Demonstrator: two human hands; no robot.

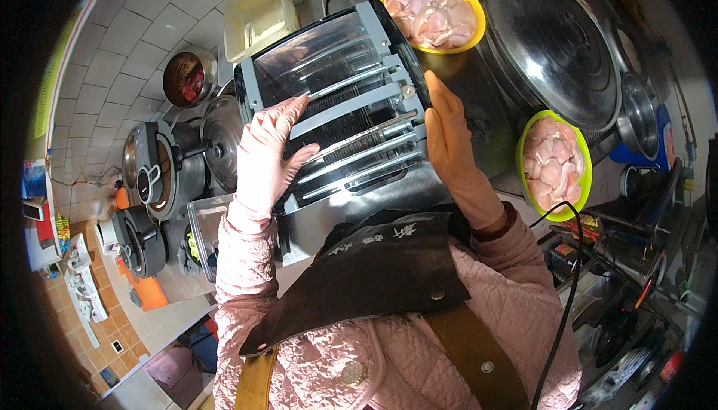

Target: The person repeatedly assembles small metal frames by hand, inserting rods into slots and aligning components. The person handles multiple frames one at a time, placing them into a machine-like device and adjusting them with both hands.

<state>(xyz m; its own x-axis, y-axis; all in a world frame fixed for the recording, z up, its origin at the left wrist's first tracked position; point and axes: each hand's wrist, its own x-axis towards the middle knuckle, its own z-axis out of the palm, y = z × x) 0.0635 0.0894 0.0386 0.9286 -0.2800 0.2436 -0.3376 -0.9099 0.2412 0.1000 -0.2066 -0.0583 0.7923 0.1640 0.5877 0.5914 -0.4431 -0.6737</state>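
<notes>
A boxy machine (pixel 348 108) with a grey frame, a clear cover and metal rods over rows of thin dark blades stands in front of me on a metal surface. Against its left side lies my left hand (pixel 268 152), fingers and thumb apart on the frame and rods. My right hand (pixel 451 141) is laid flat along the machine's right side, fingers stretched out. Both hands hold nothing that I can see. A yellow bowl (pixel 479 6) of raw chicken pieces (pixel 430 15) stands beyond the machine's far right corner.
Right of my right hand is another yellow bowl (pixel 523 174) of raw meat, near a large metal lid (pixel 553 51). A pale plastic tub (pixel 258 17) and a pot of dark red contents (pixel 188 79) stand at the far left. Cookers (pixel 161 170) line the left. A black cable (pixel 576 283) hangs at right.
</notes>
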